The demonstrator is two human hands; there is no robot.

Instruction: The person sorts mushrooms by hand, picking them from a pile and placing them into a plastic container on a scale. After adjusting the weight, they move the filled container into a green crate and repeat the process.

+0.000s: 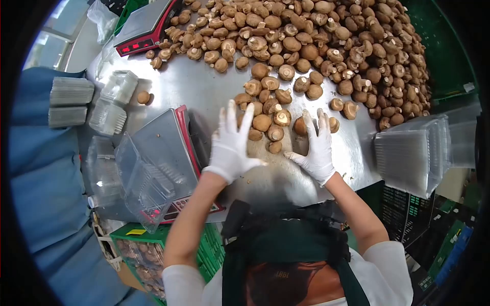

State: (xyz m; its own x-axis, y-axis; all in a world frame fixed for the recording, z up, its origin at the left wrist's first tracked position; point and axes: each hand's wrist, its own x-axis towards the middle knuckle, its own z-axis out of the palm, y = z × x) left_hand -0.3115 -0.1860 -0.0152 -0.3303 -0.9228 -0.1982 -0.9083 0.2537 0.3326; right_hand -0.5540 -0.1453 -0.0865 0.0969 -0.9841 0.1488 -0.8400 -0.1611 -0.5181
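Observation:
My left hand (230, 143), in a white glove, lies spread with its fingertips at the left side of a small group of brown mushrooms (262, 122) on the metal table (196, 84). Across from it, my right hand (315, 149), also gloved, has its fingers apart and touches or nearly touches a mushroom (300, 126) by its fingertips. Between the two hands sit several loose mushrooms, some cap up and some stem up. Neither hand has anything gripped in it. A large heap of mushrooms (306, 30) covers the back of the table.
Left of me, an open clear plastic box (153, 178) rests on a red-edged scale (163, 137). Another scale (145, 25) stands at the back left. Stacked clear trays (413, 153) are at the right, more containers (113, 102) at the left. A green crate (148, 255) sits below.

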